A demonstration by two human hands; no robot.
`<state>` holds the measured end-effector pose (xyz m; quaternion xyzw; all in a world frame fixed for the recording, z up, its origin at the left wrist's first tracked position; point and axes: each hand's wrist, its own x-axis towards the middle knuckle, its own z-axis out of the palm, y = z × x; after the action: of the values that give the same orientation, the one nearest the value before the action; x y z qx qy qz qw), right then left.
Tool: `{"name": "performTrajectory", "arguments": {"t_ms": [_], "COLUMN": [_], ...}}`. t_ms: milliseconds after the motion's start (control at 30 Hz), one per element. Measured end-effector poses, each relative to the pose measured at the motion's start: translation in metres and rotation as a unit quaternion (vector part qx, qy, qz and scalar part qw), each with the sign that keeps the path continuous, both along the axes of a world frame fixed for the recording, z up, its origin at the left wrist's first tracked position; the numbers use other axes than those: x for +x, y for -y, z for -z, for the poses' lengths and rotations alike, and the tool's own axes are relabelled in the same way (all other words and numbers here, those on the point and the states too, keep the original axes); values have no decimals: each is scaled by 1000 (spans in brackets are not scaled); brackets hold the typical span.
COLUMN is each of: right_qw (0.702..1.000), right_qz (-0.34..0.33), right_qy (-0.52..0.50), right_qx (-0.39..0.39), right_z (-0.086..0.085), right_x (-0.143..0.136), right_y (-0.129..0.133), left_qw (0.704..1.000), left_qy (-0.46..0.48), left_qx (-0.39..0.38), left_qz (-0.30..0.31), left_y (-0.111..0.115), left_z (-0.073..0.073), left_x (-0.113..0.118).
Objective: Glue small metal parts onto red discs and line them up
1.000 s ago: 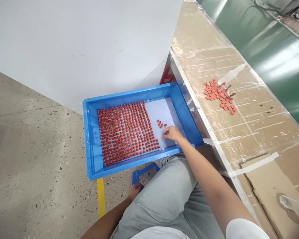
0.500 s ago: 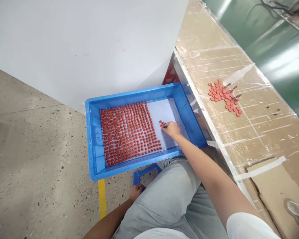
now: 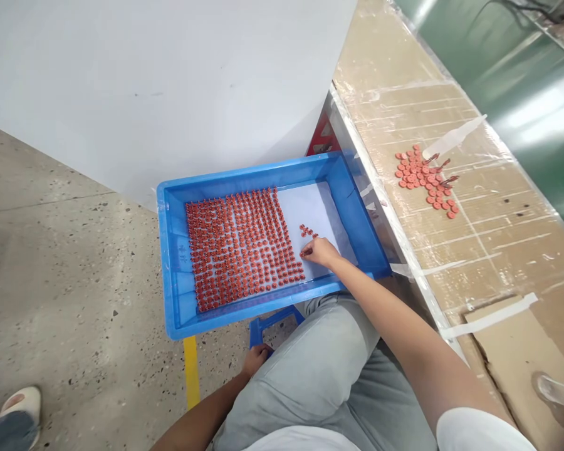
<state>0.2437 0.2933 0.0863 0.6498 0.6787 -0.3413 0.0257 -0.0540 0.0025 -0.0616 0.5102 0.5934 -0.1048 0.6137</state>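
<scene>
Head view: blue tray bears illegible characters.

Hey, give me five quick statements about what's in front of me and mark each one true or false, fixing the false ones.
1. The right hand is inside the blue tray. True.
2. The left hand is in the tray too. False: that hand is below the tray, at the blue frame.
3. Rows of red pieces cover the tray's whole white liner. False: much of the liner's right side in the picture has no rows.
4. Red discs lie on the cardboard-covered table. True.
5. The floor stripe below the tray is green. False: the stripe is yellow.
</scene>
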Motion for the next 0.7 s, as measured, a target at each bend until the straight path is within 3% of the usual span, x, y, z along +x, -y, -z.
{"name": "performTrajectory", "arguments": {"t_ms": [333, 700], "right_qw": [999, 1000], "right_qz": [-44, -16], "right_qy": [-18, -13], "right_qx": [2, 2], "right_z": [5, -5], "right_x": [-5, -2], "right_y": [1, 0], "left_qw": [999, 999], "left_qy": [28, 25], "left_qx": [2, 12], "left_qz": [15, 21], "left_y": [0, 3], "left_z": [1, 7], "left_x": [-1, -2]}}
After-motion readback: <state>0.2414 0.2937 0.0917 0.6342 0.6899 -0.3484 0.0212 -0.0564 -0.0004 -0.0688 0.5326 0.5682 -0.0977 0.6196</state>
